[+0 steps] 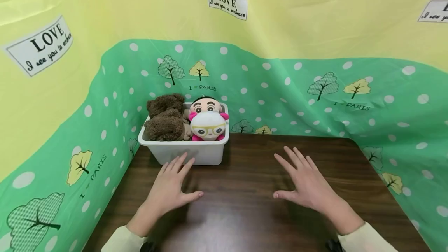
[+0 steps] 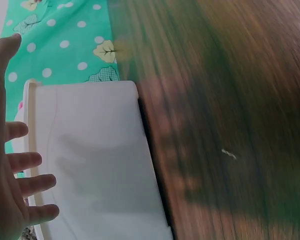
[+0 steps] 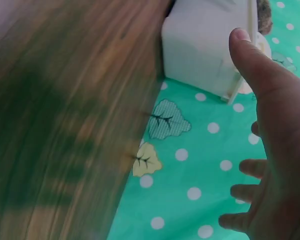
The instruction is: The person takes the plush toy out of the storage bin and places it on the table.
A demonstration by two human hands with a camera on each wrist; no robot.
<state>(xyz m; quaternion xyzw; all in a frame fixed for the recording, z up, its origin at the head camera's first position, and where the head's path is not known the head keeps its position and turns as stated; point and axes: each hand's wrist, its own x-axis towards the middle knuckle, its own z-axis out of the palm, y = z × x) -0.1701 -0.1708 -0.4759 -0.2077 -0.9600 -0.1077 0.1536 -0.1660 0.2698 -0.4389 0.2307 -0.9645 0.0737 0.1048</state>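
A patterned cloth [image 1: 287, 88] is hung beyond the dark wooden desk [image 1: 252, 174], whose far left corner is occupied by a white bin [image 1: 210, 153]. If the bin is handled, it would best be supported at both ends, as its load is heaped above the rim. The left hand [image 1: 169, 189] is held just in front of the bin, fingers spread, nothing gripped; whether the wall is touched cannot be told. The right hand [image 1: 308, 184] is likewise spread and empty, held over the desk toward its right edge, well apart from the bin. The bin's left side is filled by a brown plush [image 1: 164, 125]; on the right are set a white-and-pink plush [image 1: 208, 121] and, behind it, a black-browed doll [image 1: 203, 106]. Soft bodies would best be grasped broadly and singly, so that neighbours are not dragged out.
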